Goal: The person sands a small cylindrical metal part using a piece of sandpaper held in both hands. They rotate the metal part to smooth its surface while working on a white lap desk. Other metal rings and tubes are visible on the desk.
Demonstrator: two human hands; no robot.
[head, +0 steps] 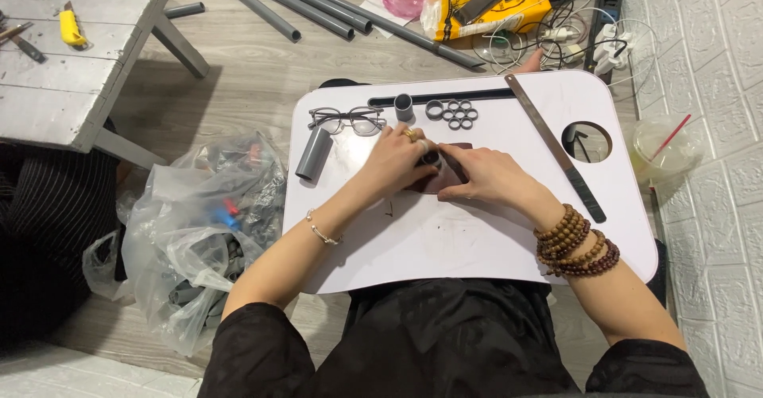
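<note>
Two hands meet at centre of the white worktop (445, 239). Left hand (395, 162) is curled closed around a small grey ring (431, 159), which sits upright, bore axis approx. vertical, on a dark pad (457, 177). Right hand (486, 175) lies flat-ish beside it, thumb and forefinger pinched against the ring's right side; whether it grips or only steadies: cannot tell (fingers hide the contact).

Key relation: ring lies between the two hands, touching both, at the fingertips of each. Left hand covers it from the left and above; right hand closes from the right. Neither is clearly nearer.

Surroundings, far edge of worktop:
- cluster of cut rings (451, 113), lying flat, well apart from the hands.
- short tube (404, 107), upright, just left of the cluster.
- longer tube (313, 153), lying down, near left edge.
- glasses (346, 119), beside left hand.
- steel rule (555, 147), long axis diagonal, right of right hand.

Floor, left: plastic bag (191, 231) w/ grey offcuts.
</note>
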